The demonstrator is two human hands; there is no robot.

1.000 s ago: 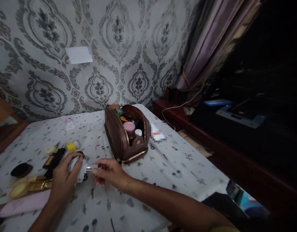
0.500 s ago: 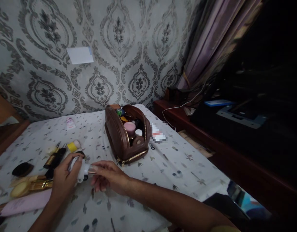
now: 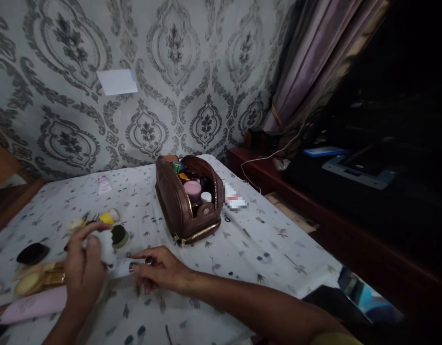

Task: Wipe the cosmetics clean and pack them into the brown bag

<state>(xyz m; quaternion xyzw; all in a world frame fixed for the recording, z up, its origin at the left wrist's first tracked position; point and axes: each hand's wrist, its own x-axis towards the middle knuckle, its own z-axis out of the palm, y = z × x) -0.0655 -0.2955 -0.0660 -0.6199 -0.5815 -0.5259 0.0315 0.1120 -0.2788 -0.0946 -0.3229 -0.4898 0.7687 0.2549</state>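
Note:
My left hand is curled around a crumpled white cloth or tissue, which lies against one end of a small pale tube. The tube has a shiny metallic band and end. My right hand pinches it by that metallic end, just above the patterned tablecloth. Part of the tube is hidden behind the left hand and the cloth. Beyond the hands stands an unzipped brown cosmetic bag with several jars and bottles inside, among them a pink-lidded jar.
Left of my hands lie a pink tube, a gold-handled brush, a black oval item and a dark round item. A yellow-banded item and a small pink tube lie farther back. A reddish-brown cabinet borders the right.
My left hand has moved left and slightly down with the white cloth, exposing the dark round item. My right hand has shifted slightly, and more of the tube's metallic end shows.

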